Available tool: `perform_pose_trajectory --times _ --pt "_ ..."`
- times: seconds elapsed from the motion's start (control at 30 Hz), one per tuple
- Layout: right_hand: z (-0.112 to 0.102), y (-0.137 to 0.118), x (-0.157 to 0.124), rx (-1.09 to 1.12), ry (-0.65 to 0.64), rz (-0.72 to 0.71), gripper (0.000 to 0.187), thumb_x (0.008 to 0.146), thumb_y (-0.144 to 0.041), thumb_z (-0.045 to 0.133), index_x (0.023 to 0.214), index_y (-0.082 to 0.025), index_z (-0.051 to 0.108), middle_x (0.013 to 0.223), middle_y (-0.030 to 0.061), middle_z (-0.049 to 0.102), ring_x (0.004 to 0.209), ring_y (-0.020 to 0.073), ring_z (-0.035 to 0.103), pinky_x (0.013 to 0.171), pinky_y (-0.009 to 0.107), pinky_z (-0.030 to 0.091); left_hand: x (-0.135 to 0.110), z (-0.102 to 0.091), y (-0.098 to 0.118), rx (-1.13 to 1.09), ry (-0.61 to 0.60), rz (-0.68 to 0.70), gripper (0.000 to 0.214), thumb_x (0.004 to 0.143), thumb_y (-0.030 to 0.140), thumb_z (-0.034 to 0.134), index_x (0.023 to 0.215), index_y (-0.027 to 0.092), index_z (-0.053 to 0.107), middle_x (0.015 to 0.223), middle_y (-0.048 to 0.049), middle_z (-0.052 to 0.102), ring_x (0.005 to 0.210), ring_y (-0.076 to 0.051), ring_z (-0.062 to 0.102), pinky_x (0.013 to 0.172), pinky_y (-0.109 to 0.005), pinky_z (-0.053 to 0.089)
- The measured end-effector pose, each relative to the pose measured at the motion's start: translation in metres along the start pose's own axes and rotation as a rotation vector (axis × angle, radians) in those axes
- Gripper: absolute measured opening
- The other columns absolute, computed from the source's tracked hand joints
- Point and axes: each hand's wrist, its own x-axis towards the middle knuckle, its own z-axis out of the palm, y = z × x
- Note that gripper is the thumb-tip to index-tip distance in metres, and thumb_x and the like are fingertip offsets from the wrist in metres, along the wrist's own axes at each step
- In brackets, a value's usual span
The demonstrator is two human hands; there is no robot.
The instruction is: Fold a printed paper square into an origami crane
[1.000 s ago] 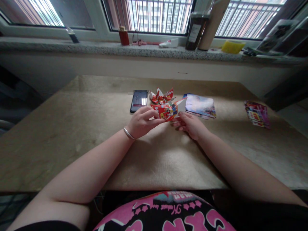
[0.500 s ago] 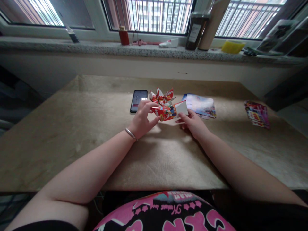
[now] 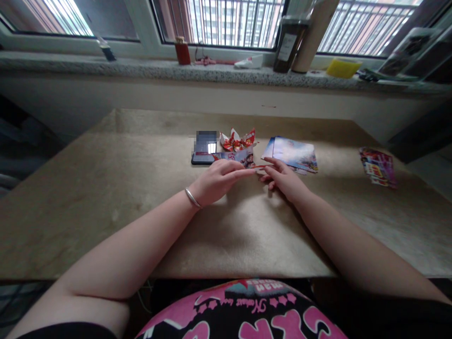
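Observation:
My left hand, with a silver bangle at the wrist, is closed on a small printed card box that hides part of its own fingers. The box's pale pink and blue printed side faces me. A thin red edge sticks out to the right of it, and the bent fingertips of my right hand meet that edge. Just behind the box lie crumpled red and white wrappers. A dark phone, partly pixelated, lies left of them, its lower right corner covered by the box.
Blue and white printed sheets lie right of the wrappers. Farther right is a small stack of purple and red packets. On the stone windowsill stand a red bottle, a dark container and a yellow item.
The box has been turned: its red face and white flap gave way to the pale printed side. My left hand has rolled over it, palm down. My right hand has barely shifted.

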Motion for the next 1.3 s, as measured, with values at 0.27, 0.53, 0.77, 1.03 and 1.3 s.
perform_pose_trajectory --times 0.27,0.53,0.77,1.03,1.3 --pt "-0.004 0.003 0.004 -0.085 -0.001 -0.04 0.023 0.078 -0.039 0.059 0.09 -0.02 0.065 0.087 0.0051 0.067 0.067 0.0127 0.061 0.039 0.016 0.045 -0.004 0.002 0.004 -0.207 -0.166 -0.078 0.058 0.085 0.023 0.056 0.139 0.024 0.034 0.115 -0.0102 0.058 0.103 -0.018 0.056 0.089 -0.031 0.047" --pt "-0.009 0.007 0.004 -0.338 -0.001 -0.061 0.022 0.071 -0.036 0.064 0.081 -0.016 0.069 0.059 0.0005 0.063 0.043 0.0072 0.047 0.036 0.017 0.036 -0.004 -0.002 -0.003 -0.119 -0.23 -0.244 0.044 0.097 0.041 0.027 0.121 0.02 0.056 0.115 -0.0082 0.062 0.112 -0.022 0.051 0.101 -0.043 0.035" --pt "-0.009 0.004 0.003 -0.407 -0.024 -0.112 0.019 0.067 -0.031 0.065 0.079 -0.016 0.066 0.061 -0.0004 0.063 0.047 0.0082 0.049 0.041 0.019 0.036 -0.007 0.002 -0.006 -0.013 -0.43 -0.305 0.037 0.092 0.045 0.041 0.12 0.03 0.059 0.131 -0.0031 0.055 0.128 -0.029 0.036 0.108 -0.058 0.015" --pt "-0.007 0.001 0.003 -0.341 -0.001 -0.127 0.038 0.074 -0.033 0.062 0.106 -0.015 0.065 0.083 0.0053 0.071 0.06 0.0124 0.06 0.056 0.024 0.048 -0.007 0.001 -0.007 -0.038 -0.44 -0.242 0.033 0.088 0.043 0.05 0.115 0.03 0.062 0.124 -0.0033 0.06 0.124 -0.027 0.042 0.11 -0.058 0.007" --pt "-0.002 0.008 0.006 -0.313 -0.031 -0.194 0.039 0.077 -0.035 0.059 0.111 -0.015 0.065 0.104 0.0083 0.071 0.089 0.0187 0.065 0.087 0.036 0.048 -0.007 0.0 -0.006 0.002 -0.484 -0.214 0.037 0.084 0.041 0.056 0.119 0.03 0.059 0.128 -0.0027 0.056 0.125 -0.027 0.041 0.111 -0.057 0.004"
